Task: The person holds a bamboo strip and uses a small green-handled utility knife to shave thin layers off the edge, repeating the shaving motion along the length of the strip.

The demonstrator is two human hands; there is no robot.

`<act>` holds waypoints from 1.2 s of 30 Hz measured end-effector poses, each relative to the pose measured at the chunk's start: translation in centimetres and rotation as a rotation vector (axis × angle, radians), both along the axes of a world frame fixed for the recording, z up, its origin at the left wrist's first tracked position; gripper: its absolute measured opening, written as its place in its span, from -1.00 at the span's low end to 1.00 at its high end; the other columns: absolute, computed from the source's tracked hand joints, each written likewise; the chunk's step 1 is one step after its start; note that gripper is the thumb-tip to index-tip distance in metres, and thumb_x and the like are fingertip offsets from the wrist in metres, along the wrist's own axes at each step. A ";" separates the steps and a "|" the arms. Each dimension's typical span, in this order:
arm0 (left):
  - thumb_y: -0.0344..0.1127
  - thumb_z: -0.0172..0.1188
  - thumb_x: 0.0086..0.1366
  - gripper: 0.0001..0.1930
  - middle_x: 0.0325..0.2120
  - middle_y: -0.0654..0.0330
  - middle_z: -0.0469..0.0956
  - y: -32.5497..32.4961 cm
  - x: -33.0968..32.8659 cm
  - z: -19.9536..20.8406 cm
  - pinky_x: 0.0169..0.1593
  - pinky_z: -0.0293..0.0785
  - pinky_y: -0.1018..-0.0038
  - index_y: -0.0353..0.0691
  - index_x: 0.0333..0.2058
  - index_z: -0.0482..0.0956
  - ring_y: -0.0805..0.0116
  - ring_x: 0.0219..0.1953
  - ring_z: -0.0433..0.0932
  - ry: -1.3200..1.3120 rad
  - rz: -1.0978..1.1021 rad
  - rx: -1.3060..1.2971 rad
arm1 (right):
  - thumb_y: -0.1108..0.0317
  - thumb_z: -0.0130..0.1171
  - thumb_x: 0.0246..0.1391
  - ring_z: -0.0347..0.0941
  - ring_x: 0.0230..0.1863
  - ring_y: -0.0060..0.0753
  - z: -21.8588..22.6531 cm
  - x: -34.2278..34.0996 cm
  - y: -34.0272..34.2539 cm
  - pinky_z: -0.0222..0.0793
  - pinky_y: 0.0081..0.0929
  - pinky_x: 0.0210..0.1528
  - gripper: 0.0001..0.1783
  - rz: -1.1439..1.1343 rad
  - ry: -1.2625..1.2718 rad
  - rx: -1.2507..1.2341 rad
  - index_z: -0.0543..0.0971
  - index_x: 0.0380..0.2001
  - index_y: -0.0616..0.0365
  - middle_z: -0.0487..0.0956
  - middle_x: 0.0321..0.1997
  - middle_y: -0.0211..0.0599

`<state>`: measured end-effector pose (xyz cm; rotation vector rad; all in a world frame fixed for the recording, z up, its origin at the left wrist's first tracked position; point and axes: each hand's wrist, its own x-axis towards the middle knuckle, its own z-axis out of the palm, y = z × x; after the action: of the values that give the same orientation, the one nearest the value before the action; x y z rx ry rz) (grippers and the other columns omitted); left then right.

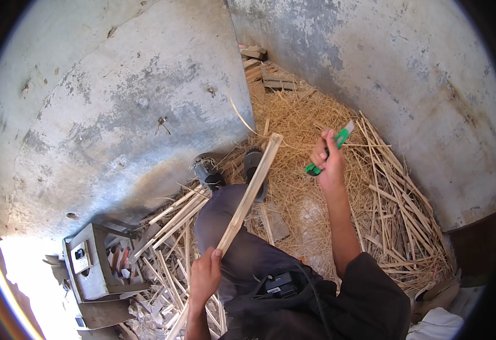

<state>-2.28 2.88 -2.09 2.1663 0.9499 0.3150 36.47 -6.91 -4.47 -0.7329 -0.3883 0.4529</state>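
Note:
My left hand is closed around a long pale wooden strip, which slants up and away across my leg. A thin curl of shaving hangs at the strip's far end. To the right, apart from the strip, my right hand grips a green utility knife. Its pale blade end points up and to the right, and the rest of the handle sticks out below my fingers.
Curly shavings cover the floor ahead. Many thin strips lie heaped along the right wall, and more strips are left of my legs. A worn box-like stool stands lower left. Weathered walls meet in front. White cloth lies lower right.

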 end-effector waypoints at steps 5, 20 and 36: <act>-0.09 -0.03 0.63 -0.56 -0.65 -0.06 0.46 -0.1 -0.6 0.0 -0.44 0.35 0.11 -0.30 -0.40 0.48 -0.13 -0.58 0.50 0.028 -0.032 -0.133 | 0.20 0.02 0.53 0.01 -0.71 -0.77 -0.1 3.5 -1.5 -0.02 -0.72 -0.68 -0.80 -0.019 0.191 0.219 0.50 0.00 0.07 0.22 -0.65 -0.62; -0.09 -0.06 0.64 -0.55 -0.64 0.04 0.47 0.4 -2.6 -1.5 -0.41 0.39 0.21 -0.31 -0.38 0.49 0.07 -0.59 0.49 0.072 -0.148 -0.301 | 0.35 -0.11 0.56 -0.04 -0.70 -0.73 0.6 10.1 -7.1 -0.01 -0.70 -0.66 -0.78 0.019 0.363 0.900 0.54 -0.02 0.10 0.16 -0.65 -0.63; -0.11 0.15 0.51 -0.70 -0.63 -0.07 0.53 2.8 -1.1 4.8 -0.40 0.39 0.01 -0.20 -0.35 0.54 -0.20 -0.51 0.57 0.241 0.003 0.333 | -0.04 0.40 0.21 0.60 0.14 -0.06 0.2 2.0 -4.0 0.48 -0.14 0.20 -0.34 -0.320 -0.671 -0.971 0.60 0.27 0.07 0.68 0.11 -0.07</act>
<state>-3.37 5.68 2.69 2.5510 1.0970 0.2291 38.48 -10.94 -4.25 -1.8799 -0.6675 0.0455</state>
